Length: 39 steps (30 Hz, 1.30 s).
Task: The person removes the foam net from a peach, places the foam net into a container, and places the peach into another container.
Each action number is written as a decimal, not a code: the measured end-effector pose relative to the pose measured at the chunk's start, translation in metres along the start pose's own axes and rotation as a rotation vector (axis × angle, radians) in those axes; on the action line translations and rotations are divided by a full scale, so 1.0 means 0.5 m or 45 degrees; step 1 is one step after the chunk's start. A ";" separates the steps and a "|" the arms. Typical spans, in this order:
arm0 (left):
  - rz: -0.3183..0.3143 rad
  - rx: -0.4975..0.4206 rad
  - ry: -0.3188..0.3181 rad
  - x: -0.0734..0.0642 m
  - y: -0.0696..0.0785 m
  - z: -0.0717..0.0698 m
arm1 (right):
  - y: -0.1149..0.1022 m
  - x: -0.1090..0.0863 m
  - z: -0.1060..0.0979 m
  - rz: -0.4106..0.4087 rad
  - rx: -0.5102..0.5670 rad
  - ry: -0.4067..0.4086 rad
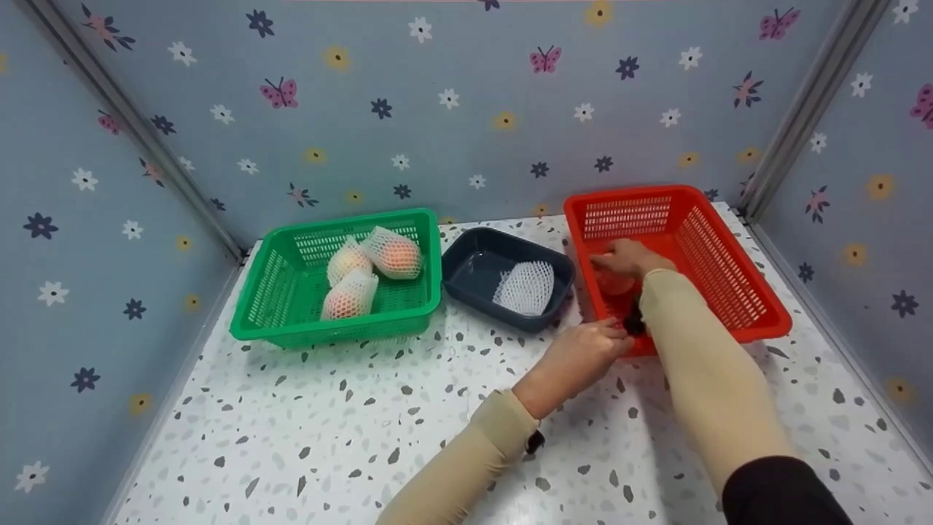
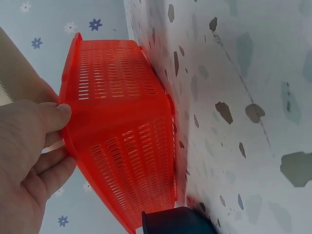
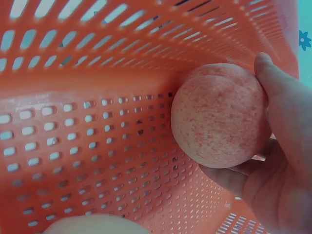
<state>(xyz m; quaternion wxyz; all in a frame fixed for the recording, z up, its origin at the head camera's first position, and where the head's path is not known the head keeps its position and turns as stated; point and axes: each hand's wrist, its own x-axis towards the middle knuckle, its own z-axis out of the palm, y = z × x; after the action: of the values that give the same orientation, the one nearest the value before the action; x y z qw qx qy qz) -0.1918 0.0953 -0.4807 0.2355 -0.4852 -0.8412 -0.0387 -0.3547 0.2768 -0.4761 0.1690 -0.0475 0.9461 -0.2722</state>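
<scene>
My right hand (image 1: 633, 259) reaches down inside the red basket (image 1: 773, 321). There its fingers and thumb grip a bare, pinkish peach (image 3: 219, 117), close to the basket's slotted wall. At the basket's near left corner, my left hand (image 1: 587, 351) pinches the rim, thumb on the outside and fingers over the inner side, as the left wrist view shows. A pale rounded thing (image 3: 97, 225) shows at the bottom edge of the right wrist view, mostly cut off. My right forearm hides part of the basket's inside in the head view.
Left of the red basket stands a dark blue tray (image 1: 474, 292) with white foam netting (image 1: 526, 288) in it. Farther left, a green basket (image 1: 335, 332) contains three net-wrapped fruits (image 1: 397, 257). Flower-patterned panels (image 1: 466, 131) enclose the speckled table (image 1: 306, 437) at the back and sides.
</scene>
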 end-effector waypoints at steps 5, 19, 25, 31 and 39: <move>-0.014 -0.015 -0.029 0.000 0.001 0.000 | -0.006 -0.006 0.005 0.021 0.024 0.018; -0.044 -0.018 -0.030 -0.003 -0.006 -0.004 | -0.007 -0.001 0.010 0.009 -0.050 0.081; -0.010 -0.028 0.009 -0.006 0.002 0.001 | -0.001 -0.003 0.002 -0.045 -0.117 0.157; 0.001 -0.071 0.026 -0.003 -0.001 0.000 | -0.017 -0.011 -0.040 -0.097 -0.175 0.281; 0.001 -0.048 0.062 -0.005 -0.002 0.001 | -0.065 -0.046 -0.078 -0.200 -0.238 0.289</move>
<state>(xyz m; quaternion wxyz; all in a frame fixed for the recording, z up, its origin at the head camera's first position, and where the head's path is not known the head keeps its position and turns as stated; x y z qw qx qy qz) -0.1917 0.0930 -0.4818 0.2466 -0.4890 -0.8341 -0.0663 -0.3468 0.2732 -0.4211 0.0340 -0.1057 0.9737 -0.1991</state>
